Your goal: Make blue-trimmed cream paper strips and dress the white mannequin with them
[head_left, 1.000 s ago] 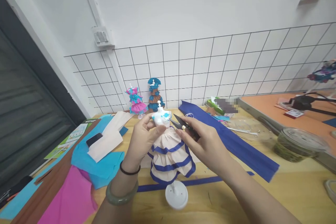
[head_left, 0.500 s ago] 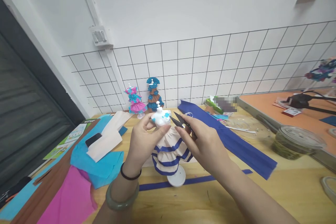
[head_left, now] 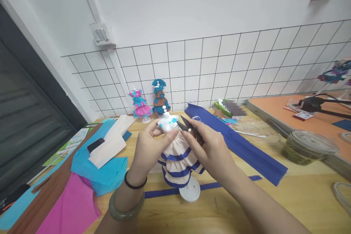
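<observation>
My left hand grips the white torso of a small mannequin that wears a cream paper dress with blue stripes. The mannequin's round white base hangs tilted toward me above the wooden table. My right hand holds black thread snips, their open blades pointing at the mannequin's waist, close to its right side.
Two finished paper-dress mannequins stand by the wire grid wall. Blue crepe paper lies to the right, a thin blue strip below. Cyan, pink, brown and cream sheets lie left. A lidded plastic cup stands right.
The mannequin has been tipped and turned a little between my hands, its base swinging up and back down. The snips stay at its waist.
</observation>
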A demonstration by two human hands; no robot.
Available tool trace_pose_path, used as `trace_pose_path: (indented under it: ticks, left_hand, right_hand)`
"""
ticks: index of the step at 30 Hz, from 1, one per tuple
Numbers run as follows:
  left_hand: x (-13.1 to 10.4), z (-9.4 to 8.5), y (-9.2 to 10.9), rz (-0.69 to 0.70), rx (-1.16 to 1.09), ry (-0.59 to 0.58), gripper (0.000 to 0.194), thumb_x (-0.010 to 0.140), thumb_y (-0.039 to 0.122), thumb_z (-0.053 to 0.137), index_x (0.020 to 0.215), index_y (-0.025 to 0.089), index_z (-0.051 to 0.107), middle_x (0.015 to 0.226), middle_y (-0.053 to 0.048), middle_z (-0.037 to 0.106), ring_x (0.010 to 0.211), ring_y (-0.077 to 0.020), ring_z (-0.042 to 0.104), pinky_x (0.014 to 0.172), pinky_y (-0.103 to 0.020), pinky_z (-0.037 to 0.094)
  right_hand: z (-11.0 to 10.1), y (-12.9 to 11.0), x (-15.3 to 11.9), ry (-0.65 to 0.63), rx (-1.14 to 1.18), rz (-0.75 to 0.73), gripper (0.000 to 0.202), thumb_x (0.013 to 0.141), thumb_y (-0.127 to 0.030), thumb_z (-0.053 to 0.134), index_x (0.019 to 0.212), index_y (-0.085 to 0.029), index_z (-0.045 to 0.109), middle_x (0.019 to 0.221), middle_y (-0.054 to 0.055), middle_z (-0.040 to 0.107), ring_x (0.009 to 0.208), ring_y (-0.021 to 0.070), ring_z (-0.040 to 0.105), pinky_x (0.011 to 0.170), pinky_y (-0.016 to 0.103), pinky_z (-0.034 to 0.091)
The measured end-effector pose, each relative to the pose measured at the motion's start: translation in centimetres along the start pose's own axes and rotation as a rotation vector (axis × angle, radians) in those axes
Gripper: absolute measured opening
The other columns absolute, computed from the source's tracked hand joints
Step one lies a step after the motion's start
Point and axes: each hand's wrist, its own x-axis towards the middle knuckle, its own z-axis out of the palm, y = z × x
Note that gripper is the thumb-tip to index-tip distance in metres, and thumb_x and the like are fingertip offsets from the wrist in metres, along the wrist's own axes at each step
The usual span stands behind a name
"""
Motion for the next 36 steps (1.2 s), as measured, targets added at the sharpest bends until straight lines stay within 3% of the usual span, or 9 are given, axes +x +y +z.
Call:
trace_pose_path:
  ticks: [7,14,18,23,28,32,36]
  left_hand:
    - [-0.3,0.2,0.4,0.027,0.117,0.031,0.041,0.070,0.038,0.070,0.105,0.021,0.061,0.095,-0.005,0.071,0.090,-0.0215,0.066,0.077,-0.029,0.052]
    - [-0.4,0.0,0.7,0.061,0.188,0.072,0.039,0.068,0.037,0.071,0.103,0.021,0.063,0.097,-0.004,0.071,0.094,-0.0218,0.065,0.080,-0.029,0.052]
    - [-0.4,0.1,0.6,0.061,0.238,0.067,0.040,0.068,0.036,0.071,0.105,0.022,0.064,0.098,-0.004,0.070,0.094,-0.0223,0.065,0.077,-0.028,0.053]
    - [-0.2,-0.3,0.5,0.033,0.264,0.028,0.042,0.069,0.038,0.070,0.109,0.025,0.062,0.101,-0.003,0.070,0.096,-0.0227,0.064,0.076,-0.028,0.053]
    - [0.5,-2.3,0.7,-0.006,0.296,0.153,0.054,0.071,0.040,0.068,0.121,0.023,0.055,0.104,-0.005,0.069,0.100,-0.0236,0.062,0.082,-0.031,0.051]
    - [1.0,-3.7,0.7,0.010,0.235,0.273,0.072,0.071,0.040,0.068,0.134,0.023,0.040,0.110,-0.007,0.066,0.105,-0.0235,0.060,0.085,-0.033,0.050]
    - [1.2,-4.0,0.6,0.012,0.221,0.311,0.085,0.070,0.039,0.070,0.141,0.024,0.025,0.108,-0.008,0.067,0.102,-0.0223,0.061,0.084,-0.033,0.050]
  right_hand:
    - [0.4,0.3,-0.1,0.007,-0.253,-0.144,0.031,0.091,-0.028,0.043,0.115,-0.011,0.053,0.088,0.009,0.066,0.072,0.0162,0.063,0.059,0.026,0.047]
    - [0.3,0.5,-0.1,-0.016,-0.387,-0.250,0.031,0.094,-0.027,0.037,0.113,-0.010,0.055,0.087,0.012,0.068,0.078,0.0182,0.066,0.058,0.026,0.047]
    - [0.3,0.8,0.2,-0.069,-0.343,-0.210,0.030,0.093,-0.026,0.038,0.112,-0.012,0.056,0.088,0.012,0.068,0.078,0.0190,0.066,0.059,0.027,0.048]
    - [-0.4,1.1,0.7,-0.125,-0.113,-0.082,0.025,0.091,-0.027,0.042,0.108,-0.016,0.058,0.088,0.007,0.068,0.075,0.0164,0.064,0.066,0.028,0.049]
    - [-1.3,2.7,1.6,-0.095,0.119,0.098,0.033,0.088,-0.038,0.048,0.113,-0.018,0.056,0.092,0.005,0.068,0.078,0.0154,0.063,0.065,0.026,0.050]
    - [1.0,6.3,1.8,-0.209,0.009,0.131,0.034,0.090,-0.038,0.044,0.115,-0.018,0.055,0.092,0.007,0.068,0.077,0.0161,0.065,0.061,0.025,0.048]
    - [5.3,9.6,-0.3,-0.165,-0.252,-0.048,0.020,0.088,-0.027,0.048,0.086,-0.014,0.063,0.063,0.005,0.065,0.053,0.0128,0.062,0.046,0.019,0.038]
